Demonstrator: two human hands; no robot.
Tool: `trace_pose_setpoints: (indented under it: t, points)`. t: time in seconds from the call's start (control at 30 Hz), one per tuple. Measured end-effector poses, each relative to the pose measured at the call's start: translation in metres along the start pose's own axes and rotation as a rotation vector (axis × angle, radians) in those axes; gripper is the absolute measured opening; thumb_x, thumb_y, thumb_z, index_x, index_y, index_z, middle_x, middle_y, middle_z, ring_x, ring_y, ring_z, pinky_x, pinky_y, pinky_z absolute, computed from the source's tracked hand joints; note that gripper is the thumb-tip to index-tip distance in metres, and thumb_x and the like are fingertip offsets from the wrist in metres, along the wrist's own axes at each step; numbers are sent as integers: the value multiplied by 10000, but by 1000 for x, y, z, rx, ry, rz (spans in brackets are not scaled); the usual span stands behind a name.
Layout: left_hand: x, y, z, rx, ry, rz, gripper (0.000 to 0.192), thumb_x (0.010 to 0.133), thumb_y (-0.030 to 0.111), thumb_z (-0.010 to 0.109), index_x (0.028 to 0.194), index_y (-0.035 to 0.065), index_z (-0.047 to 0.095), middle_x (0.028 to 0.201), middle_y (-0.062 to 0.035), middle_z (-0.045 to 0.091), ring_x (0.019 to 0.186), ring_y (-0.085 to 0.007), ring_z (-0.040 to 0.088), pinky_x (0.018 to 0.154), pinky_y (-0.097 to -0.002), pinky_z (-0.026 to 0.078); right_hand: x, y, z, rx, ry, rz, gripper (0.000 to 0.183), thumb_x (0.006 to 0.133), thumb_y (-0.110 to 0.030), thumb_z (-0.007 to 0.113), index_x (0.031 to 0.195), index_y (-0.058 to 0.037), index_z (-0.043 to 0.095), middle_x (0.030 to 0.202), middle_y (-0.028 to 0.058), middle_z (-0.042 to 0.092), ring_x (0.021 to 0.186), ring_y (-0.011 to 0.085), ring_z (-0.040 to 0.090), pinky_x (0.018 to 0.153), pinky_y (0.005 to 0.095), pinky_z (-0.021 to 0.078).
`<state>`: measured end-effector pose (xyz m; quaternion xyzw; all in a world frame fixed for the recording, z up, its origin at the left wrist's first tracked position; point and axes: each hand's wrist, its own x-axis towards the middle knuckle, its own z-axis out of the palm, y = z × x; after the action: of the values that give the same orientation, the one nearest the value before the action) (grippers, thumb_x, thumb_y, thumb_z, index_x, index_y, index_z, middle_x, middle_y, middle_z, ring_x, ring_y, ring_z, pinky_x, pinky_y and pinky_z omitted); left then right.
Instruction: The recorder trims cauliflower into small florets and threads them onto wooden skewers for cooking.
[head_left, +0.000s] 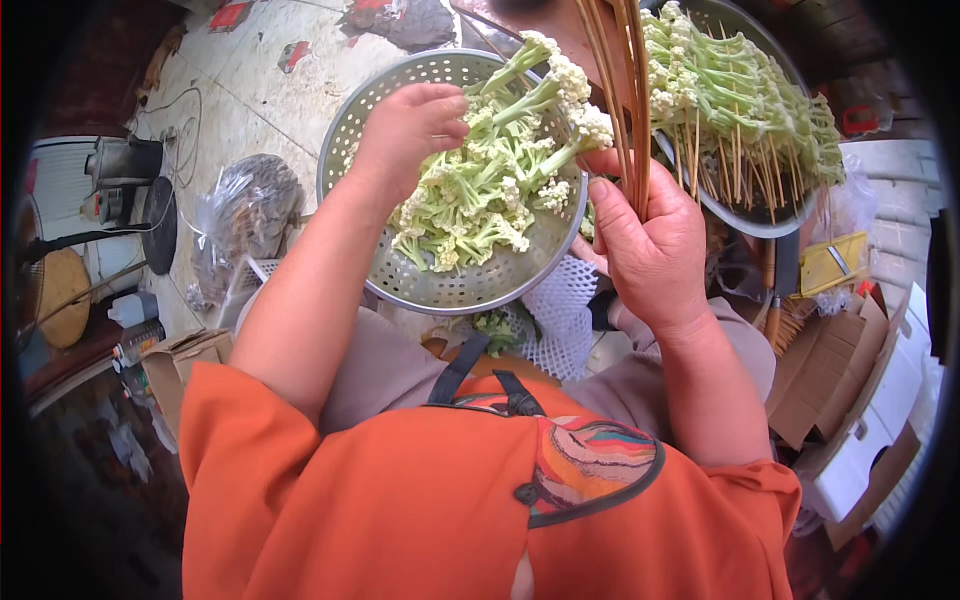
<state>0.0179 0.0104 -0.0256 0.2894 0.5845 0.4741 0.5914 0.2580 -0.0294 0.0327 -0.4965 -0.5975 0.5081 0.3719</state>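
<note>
Loose cauliflower florets (480, 187) fill the middle of a perforated metal colander (480, 289) in front of me. My left hand (420, 127) is over the colander's left side, fingers bent toward the florets; whether it grips one is hidden. In my right hand (652, 240), at the colander's right edge, is a bundle of wooden skewers (637, 112) pointing away from me. Several long-stemmed florets (562, 90) are lined up just left of that bundle, near my right fingertips, apparently on a skewer. Skewered cauliflower (735, 97) is heaped on a metal bowl (757, 225) at the upper right.
White foam netting (562, 322) and green leaves (499, 330) lie below the colander. A yellow slicer (832, 262) and cardboard boxes (832, 360) are on the right. A clear plastic bag (247, 202) and a cardboard box (180, 360) are on the left.
</note>
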Motion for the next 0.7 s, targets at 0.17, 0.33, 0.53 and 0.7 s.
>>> trace_pose_setpoints:
  t: [0.17,0.33,0.53,0.7]
  points:
    - [0,-47,14,1059,-64,144,216,804,212,681,920,31,661,906,-104,650,796,-223,650,713,-355,515,-1,-3,2,83,-42,81,171,892,-72,577,1053,-23,606,636,-14,528,551,44,457,515,223,393]
    - [2,-59,25,1530,-33,146,183,772,210,650,895,74,665,928,-124,645,867,-302,639,740,-403,516,-1,-4,5,114,-60,88,162,901,-74,568,1048,-15,601,631,-26,521,554,41,459,511,224,391]
    - [2,-8,11,216,-21,-243,202,898,199,541,991,22,571,896,-108,643,735,-187,664,578,-292,535,-3,2,-1,152,-127,138,156,900,-61,551,1039,-10,599,645,-25,524,558,45,463,518,229,395]
    - [-7,20,-5,-200,-32,-20,187,899,172,523,1000,19,564,813,-64,611,674,-147,604,617,-251,524,-5,-4,-2,64,-210,153,163,903,-59,539,1045,-1,593,666,-15,532,556,52,469,519,231,398]
